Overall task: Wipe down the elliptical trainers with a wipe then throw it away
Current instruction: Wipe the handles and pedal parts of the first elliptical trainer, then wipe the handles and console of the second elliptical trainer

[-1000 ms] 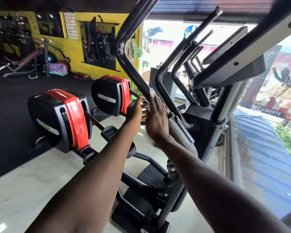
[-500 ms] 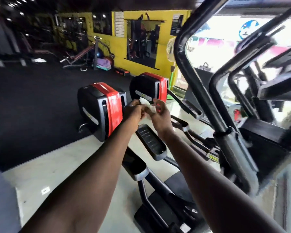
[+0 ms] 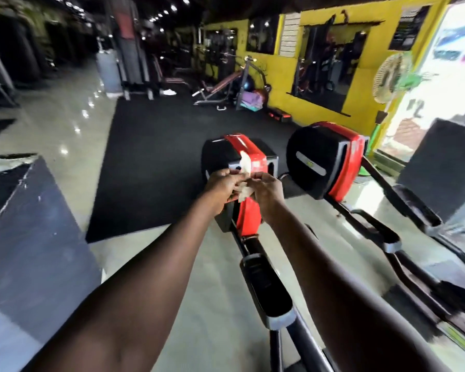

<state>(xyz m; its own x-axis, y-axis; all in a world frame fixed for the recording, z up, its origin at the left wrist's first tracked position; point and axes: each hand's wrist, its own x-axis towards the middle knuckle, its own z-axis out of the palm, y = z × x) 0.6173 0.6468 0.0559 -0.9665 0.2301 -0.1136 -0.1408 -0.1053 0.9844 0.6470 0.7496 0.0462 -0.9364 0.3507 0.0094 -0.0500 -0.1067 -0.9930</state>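
Left hand: the left hand (image 3: 224, 185) is stretched out at mid-frame, its fingers curled in and pinching the left side of the wipe.
Right hand: the right hand (image 3: 266, 190) sits just beside the left one, fingertips bent and gripping the right side of the same wipe.
Wipe: a small, crumpled white wipe (image 3: 245, 167) is held between both hands at the centre of the frame, one corner sticking up above the fingers and another fold hanging below them. It touches nothing but the hands.
Near trainer: a black elliptical trainer housing with a glossy red band over its top (image 3: 240, 157) stands on the floor directly behind the hands, partly hidden by them. Its black foot pedal with a grey edge (image 3: 266, 288) runs toward the lower centre of the frame.
Far trainer: a second black and red rounded housing (image 3: 325, 159) stands to the right of the first, well apart from the hands, with dark pedal arms (image 3: 392, 237) trailing toward the lower right.
Floor: a black rubber mat (image 3: 151, 157) covers the middle ground; pale polished tile (image 3: 54, 130) lies at the left.
Left edge: a dark grey slanted box (image 3: 30, 237) fills the lower left.
Background: a yellow wall with dark framed mirrors (image 3: 365, 63) spans the upper right, with a weight bench (image 3: 220, 89) before it, blurred.
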